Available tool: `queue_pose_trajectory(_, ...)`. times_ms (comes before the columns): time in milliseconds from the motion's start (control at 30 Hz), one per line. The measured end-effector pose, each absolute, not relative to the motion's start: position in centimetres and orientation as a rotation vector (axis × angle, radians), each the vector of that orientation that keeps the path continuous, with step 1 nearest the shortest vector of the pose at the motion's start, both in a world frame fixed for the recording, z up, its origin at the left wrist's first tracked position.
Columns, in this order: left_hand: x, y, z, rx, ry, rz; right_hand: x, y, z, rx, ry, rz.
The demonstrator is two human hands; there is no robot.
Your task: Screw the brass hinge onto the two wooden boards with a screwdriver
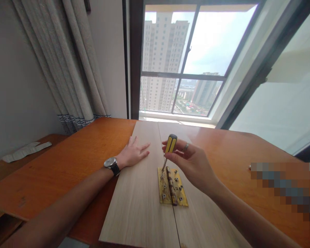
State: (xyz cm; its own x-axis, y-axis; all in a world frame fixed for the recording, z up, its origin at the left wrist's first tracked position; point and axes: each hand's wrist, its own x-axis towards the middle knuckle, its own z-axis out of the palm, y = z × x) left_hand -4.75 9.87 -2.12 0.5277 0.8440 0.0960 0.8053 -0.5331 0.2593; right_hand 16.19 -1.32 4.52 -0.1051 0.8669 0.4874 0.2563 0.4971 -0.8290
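My right hand (188, 156) grips a screwdriver (171, 143) with a yellow and black handle. The tool leans slightly, and its tip meets the upper left part of a worn brass hinge (160, 187). Several screws sit in both leaves of the hinge, which straddles the seam between two pale wooden boards. Flat on the left board (134, 206) lies my left hand (134, 151), fingers spread, with a watch on the wrist. The right board (201, 213) is partly covered by my right forearm.
The boards rest on an orange-brown wooden table (74, 155). Beyond it stands a window (183, 74), with a grey curtain (74, 62) at the left. A pale strip (28, 151) lies far left. A pixelated patch hides something on the right.
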Motion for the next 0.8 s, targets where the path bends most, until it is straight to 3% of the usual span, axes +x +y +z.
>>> queue_pose_trajectory(800, -4.1, 10.2, -2.0, 2.632, 1.268, 0.326, 17.0, -1.3, 3.4, -0.833, -1.688, 0.820)
